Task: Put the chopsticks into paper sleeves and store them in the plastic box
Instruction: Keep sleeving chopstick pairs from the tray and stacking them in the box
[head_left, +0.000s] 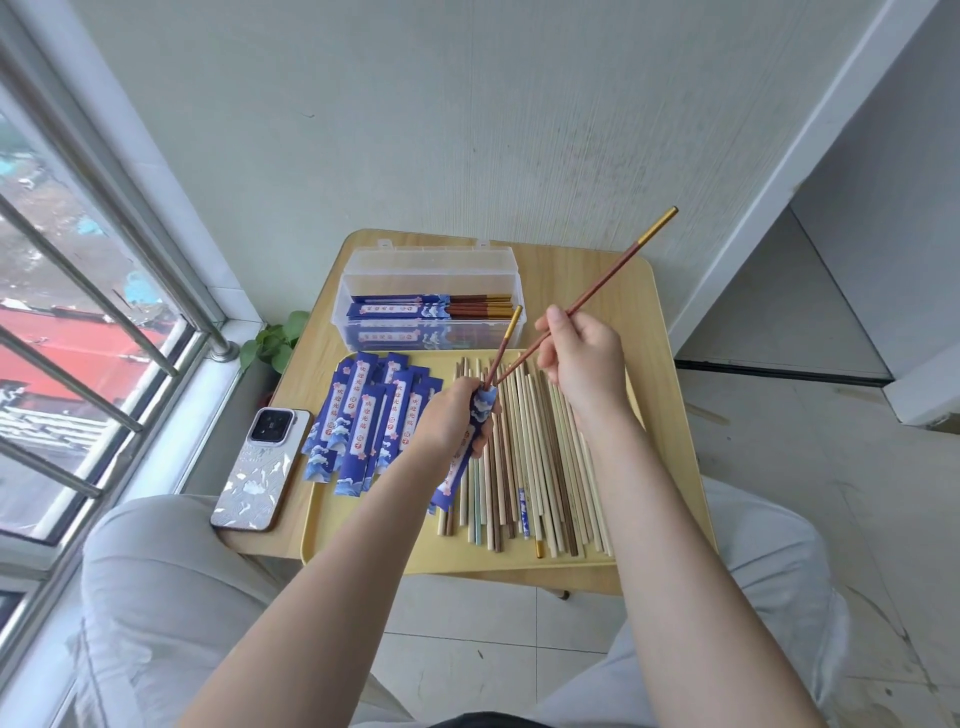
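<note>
Here: left hand (451, 415) clamped round blue sleeve (464, 453); right hand (584, 364) pinched red chopstick (597, 291), tip apparently entering sleeve mouth, fingertips hidden.

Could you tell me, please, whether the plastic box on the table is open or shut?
Open: the plastic box has its lid tipped back, and sleeved chopsticks lie inside.

Both bare forearms outstretched, left hand (451, 415) in a curled grip, right hand (584, 358) pinching, raised higher.
</note>
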